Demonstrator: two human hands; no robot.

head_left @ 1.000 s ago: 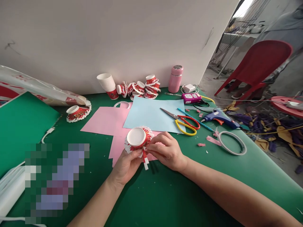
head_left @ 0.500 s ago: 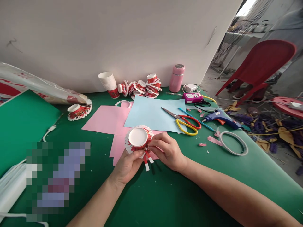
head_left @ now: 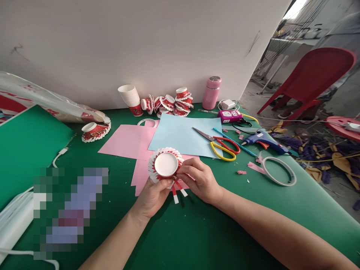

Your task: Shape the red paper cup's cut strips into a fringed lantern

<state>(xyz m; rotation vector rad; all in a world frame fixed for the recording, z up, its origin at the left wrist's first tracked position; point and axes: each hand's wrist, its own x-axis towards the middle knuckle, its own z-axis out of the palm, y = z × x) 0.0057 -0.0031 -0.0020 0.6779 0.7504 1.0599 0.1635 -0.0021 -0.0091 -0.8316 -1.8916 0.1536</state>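
My left hand (head_left: pixel 152 197) grips a red and white paper cup (head_left: pixel 165 165) from below; the cup's wall is cut into strips folded outward like a fan, and its white bottom faces me. My right hand (head_left: pixel 200 180) pinches the strips on the cup's right side, fingers closed on them. Two loose strips hang down between my hands. The cup is held just above a pink paper sheet (head_left: pixel 126 141) on the green table (head_left: pixel 197 232).
A light blue sheet (head_left: pixel 182 135), scissors (head_left: pixel 222 146), a blue glue gun (head_left: pixel 263 139), a tape ring (head_left: pixel 278 170) and a pink bottle (head_left: pixel 211 92) lie beyond. Stacked cups (head_left: pixel 129 98) and several cut cups (head_left: pixel 171 103) stand by the wall; another cut cup (head_left: pixel 94 131) sits left. A red chair (head_left: pixel 312 78) stands off right.
The cup has tilted so its white bottom faces me more squarely. My right fingers have shifted along the strips, and the loose strips have spread a little.
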